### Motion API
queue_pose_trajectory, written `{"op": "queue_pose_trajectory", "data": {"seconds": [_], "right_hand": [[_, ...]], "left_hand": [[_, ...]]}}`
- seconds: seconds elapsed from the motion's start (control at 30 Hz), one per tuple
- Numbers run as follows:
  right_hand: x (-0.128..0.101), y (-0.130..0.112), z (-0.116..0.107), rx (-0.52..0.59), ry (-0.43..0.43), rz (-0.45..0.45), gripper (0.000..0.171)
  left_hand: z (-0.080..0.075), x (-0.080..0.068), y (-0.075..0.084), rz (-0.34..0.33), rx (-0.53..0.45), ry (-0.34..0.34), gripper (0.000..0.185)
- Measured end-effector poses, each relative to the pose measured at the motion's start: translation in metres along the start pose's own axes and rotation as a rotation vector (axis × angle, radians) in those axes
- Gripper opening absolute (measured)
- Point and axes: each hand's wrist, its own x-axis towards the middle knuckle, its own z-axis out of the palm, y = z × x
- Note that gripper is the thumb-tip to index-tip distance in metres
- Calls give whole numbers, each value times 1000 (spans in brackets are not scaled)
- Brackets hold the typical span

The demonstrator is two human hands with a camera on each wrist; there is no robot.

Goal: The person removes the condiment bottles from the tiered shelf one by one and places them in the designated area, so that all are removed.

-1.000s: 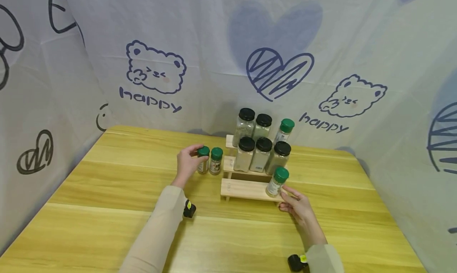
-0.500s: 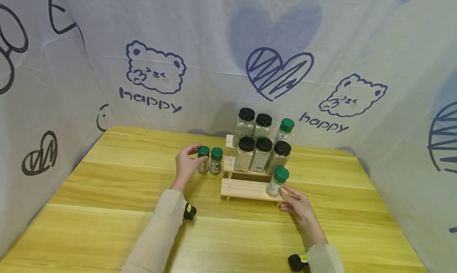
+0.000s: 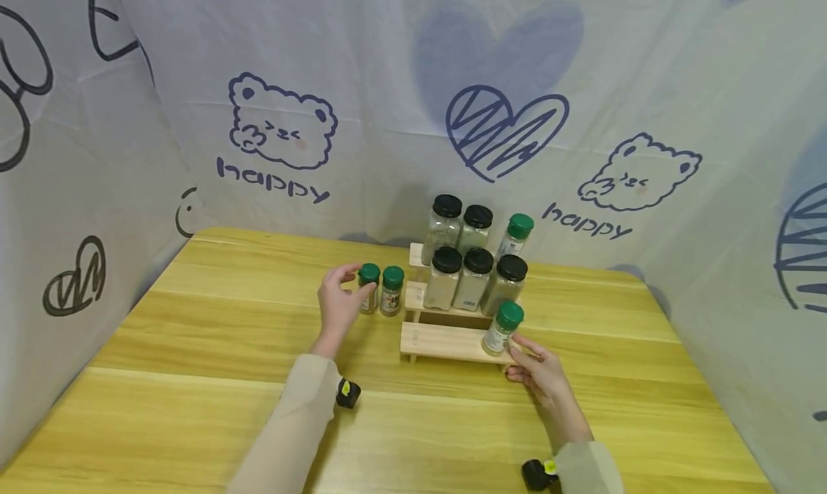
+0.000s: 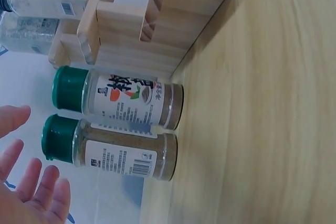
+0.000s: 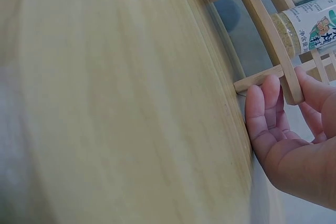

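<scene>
1. Little has moved over the last half second: the left hand [image 3: 337, 304] is turned slightly and its sleeve [image 3: 304, 401] has slipped a touch to the right; the rest looks in place.
2. Wooden surface [image 3: 226, 336]: it lies open to the left and on the near side. Its far edge runs close behind the tiered rack [image 3: 446, 339], where a hanging cloth [image 3: 375, 85] limits room.
3. That rack stands on the far part, black-capped jars [image 3: 442, 286] on its upper tiers. It seems stiff and, loaded, probably somewhat top-heavy; a jerk could rattle the jars. Its lowest board offers a good hold.
4. Right hand [image 3: 543, 375]: it pinches that board's right end between thumb and fingers, just beside a green-capped jar [image 3: 497, 338] standing there.
5. Left hand again: its fingers are spread beside a cap, apart from it in the left wrist view.
6. Outer jar [image 4: 126, 153] and inner jar [image 4: 128, 95]: both stand upright on the surface, just left of the rack. They look light, rigid and smooth, so perhaps slippery; glass or plastic, I cannot tell. Cap or upper body should suit a grip.
7. Narrowest room: between these two, and between inner jar and rack. The outer jar's left side is freest.
</scene>
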Motion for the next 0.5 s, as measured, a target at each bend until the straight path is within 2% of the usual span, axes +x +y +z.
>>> {"op": "queue_pose_trajectory", "data": {"seconds": [0.3,0.5], "right_hand": [[-1,-1,0,-7,2,-7,28],[0,-1,0,0,4,6,24]], "left_hand": [[2,-14,4,5,-35,11,28],[5,-21,5,16,-84,-14,20]]}}
